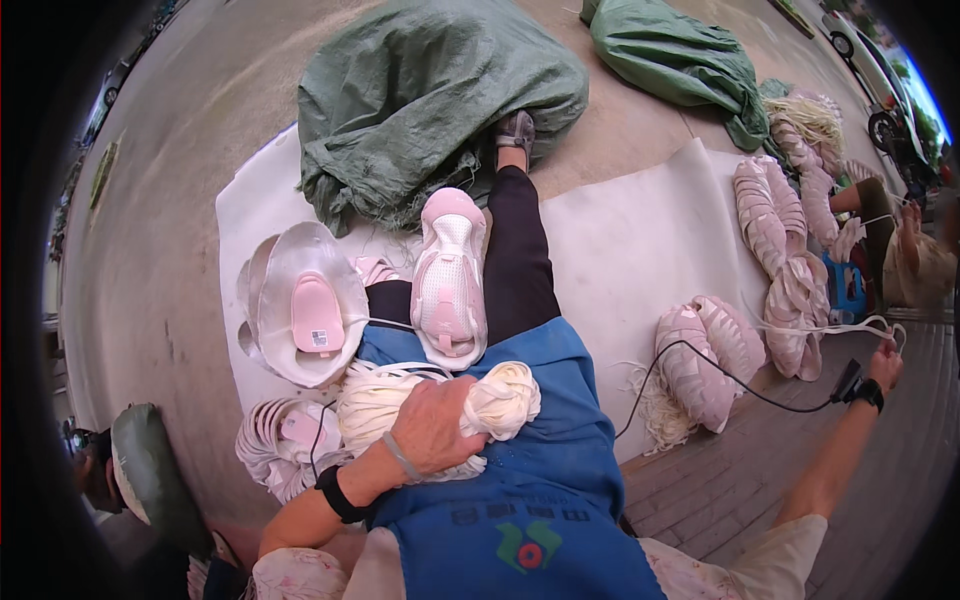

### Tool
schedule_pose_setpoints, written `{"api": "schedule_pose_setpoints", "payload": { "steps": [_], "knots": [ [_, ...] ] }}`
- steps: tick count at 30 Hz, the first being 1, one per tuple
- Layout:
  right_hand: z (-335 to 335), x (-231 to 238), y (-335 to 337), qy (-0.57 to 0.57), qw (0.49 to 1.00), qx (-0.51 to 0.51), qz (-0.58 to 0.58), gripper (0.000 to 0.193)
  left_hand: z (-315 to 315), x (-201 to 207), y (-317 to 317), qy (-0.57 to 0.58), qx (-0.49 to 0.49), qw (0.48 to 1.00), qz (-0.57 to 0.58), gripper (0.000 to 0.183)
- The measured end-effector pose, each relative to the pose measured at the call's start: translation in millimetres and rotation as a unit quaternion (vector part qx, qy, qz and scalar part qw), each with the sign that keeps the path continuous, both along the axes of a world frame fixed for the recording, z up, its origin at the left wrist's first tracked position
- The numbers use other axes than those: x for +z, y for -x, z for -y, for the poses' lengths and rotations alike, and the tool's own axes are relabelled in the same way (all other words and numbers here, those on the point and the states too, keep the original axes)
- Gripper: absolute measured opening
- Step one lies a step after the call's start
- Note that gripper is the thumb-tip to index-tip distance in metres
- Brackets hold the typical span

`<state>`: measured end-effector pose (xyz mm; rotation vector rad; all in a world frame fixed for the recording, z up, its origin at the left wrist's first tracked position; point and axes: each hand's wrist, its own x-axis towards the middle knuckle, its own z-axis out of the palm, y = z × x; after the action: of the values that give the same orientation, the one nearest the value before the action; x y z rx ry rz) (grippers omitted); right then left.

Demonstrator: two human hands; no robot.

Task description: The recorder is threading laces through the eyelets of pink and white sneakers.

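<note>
Gripping: left hand (435, 430), cream lace bundle (503, 400); right hand (884, 368), apparently white lace (840, 329)

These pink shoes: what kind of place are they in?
Probably outdoors, maybe a yard or roadside: there's bare pavement, a white vehicle near the edge, and a big green sack on the ground.

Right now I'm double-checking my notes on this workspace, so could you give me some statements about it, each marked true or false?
1. The left hand grips a cream lace bundle. True.
2. The right hand lies on the blue apron. False: it is out to the right, holding a pale strand.
3. The large sack ahead is red. False: it is green.
4. The left wrist wears a black band. True.
</note>
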<state>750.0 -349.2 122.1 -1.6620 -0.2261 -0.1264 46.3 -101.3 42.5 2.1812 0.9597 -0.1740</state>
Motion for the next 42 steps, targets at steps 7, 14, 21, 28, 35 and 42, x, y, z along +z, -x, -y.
{"api": "schedule_pose_setpoints", "payload": {
  "steps": [7,14,21,28,35,42],
  "knots": [
    [-13.6,-72.2,6.9,0.186,0.952,0.164,0.182,0.011,-24.9,46.2,-24.2,0.211,0.103,0.943,0.235,0.063],
    [-237.7,-13.4,274.3,-0.194,0.819,0.408,-0.354,0.011,20.6,-10.0,-75.6,0.14,-0.167,0.974,0.056,0.053],
    [-274.7,24.9,480.9,-0.114,0.56,0.715,-0.402,0.017,-47.2,1.2,-50.1,0.55,0.078,0.796,0.24,0.052],
    [-244.0,-6.7,488.4,0.151,0.471,0.832,-0.253,0.014,-110.9,24.0,-5.6,0.662,0.205,0.355,0.628,0.061],
    [-222.4,-58.3,410.2,0.248,0.57,0.695,-0.361,0.018,-155.1,-1.7,93.8,0.476,0.382,0.423,0.67,0.027],
    [-268.2,-92.7,454.0,0.367,0.642,0.666,0.093,0.023,-132.5,-56.5,16.9,-0.031,0.252,0.965,0.071,0.041]
  ]
}}
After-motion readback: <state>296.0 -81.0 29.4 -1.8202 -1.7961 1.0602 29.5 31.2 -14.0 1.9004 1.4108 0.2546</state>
